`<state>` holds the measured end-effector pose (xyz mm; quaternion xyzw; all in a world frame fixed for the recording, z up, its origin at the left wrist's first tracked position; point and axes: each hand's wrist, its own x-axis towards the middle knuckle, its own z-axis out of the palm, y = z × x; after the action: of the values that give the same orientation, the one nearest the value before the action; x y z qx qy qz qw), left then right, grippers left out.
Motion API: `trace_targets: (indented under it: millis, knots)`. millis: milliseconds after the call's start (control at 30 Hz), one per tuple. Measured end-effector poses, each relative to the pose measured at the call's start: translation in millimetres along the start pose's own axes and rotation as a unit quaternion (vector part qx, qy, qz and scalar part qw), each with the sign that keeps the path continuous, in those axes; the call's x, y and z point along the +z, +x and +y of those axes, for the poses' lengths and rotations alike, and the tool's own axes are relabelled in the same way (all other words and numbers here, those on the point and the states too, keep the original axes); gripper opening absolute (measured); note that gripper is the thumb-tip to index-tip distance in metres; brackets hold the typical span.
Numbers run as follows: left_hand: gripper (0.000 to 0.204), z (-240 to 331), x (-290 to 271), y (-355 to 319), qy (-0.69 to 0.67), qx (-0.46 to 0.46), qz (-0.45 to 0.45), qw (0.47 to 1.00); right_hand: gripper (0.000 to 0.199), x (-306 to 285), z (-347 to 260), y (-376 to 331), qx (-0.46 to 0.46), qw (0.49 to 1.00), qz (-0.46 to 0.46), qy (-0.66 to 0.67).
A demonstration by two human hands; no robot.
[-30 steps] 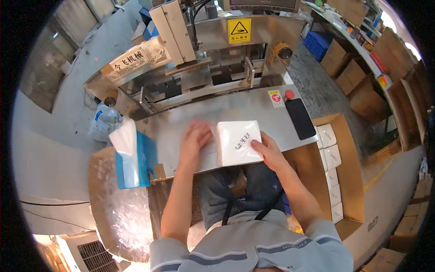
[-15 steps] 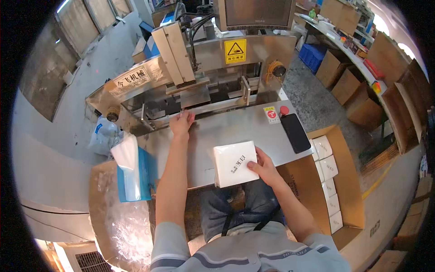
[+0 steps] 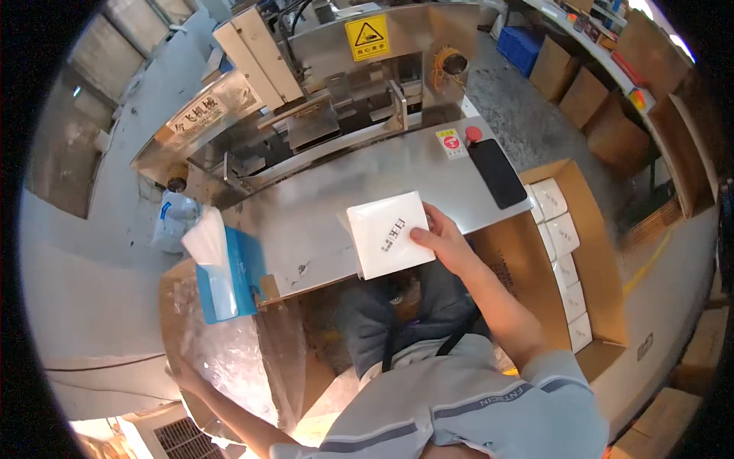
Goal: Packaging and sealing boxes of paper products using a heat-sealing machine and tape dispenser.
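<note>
My right hand (image 3: pixel 445 237) grips a white square packet (image 3: pixel 391 241) by its right edge, thumb on top and fingers underneath. Dark print marks the packet's top face; it is held above the near edge of the metal worktable (image 3: pixel 329 222). Down at the lower left, my left hand (image 3: pixel 179 370) is by the wall of a cardboard carton (image 3: pixel 172 306) full of clear plastic film (image 3: pixel 222 367). The left fingers are too dim and blurred to read. Several similar white packets (image 3: pixel 562 233) stand in a row inside an open carton (image 3: pixel 604 291) on the right.
A steel machine frame (image 3: pixel 428 53) spans the table's far side, with a metal plate (image 3: pixel 313 126) under its slanted column. A phone (image 3: pixel 497 174) and red button (image 3: pixel 473 135) are at the right end. A blue box (image 3: pixel 243 260) of white film stands left.
My left hand has left the machine's front and come down to the carton at lower left. My right hand still holds the white packet. The whole view has shifted and tilted.
</note>
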<state>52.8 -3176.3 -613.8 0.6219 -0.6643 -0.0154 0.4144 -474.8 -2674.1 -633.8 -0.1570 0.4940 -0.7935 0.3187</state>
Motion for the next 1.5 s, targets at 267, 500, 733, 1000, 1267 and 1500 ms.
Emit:
trace_targets:
  millis: [267, 500, 733, 1000, 1267, 1500]
  knots:
    - [0.049, 254.1, -12.9, -222.3, -0.346, 0.055, -0.288, 0.891, 0.067, 16.6, 15.6, -19.7, 0.026, 0.996, 0.024, 0.078]
    - [0.069, 389.0, 17.9, -323.9, -0.424, 0.104, -0.653, 0.619, 0.074, 7.8, 16.6, -68.6, -0.002, 0.998, 0.012, 0.065]
    - [0.082, 466.8, -16.7, -360.2, -0.203, 0.513, -0.698, 0.456, 0.11, -51.5, -40.5, -150.5, -0.069, 0.903, -0.011, -0.425]
    - [0.07, 512.3, -36.4, -390.5, -0.114, 0.514, -0.773, 0.354, 0.112, -62.0, -65.4, -188.4, -0.086, 0.879, -0.003, -0.469]
    - [0.06, 516.9, -20.2, -417.5, -0.229, 0.522, -0.753, 0.329, 0.098, -71.5, -86.2, -202.7, 0.007, 0.847, -0.008, -0.532]
    - [0.037, 469.4, 16.0, -371.0, -0.363, 0.221, -0.758, 0.494, 0.08, -212.0, -92.5, -264.4, -0.054, 0.837, 0.438, -0.322]
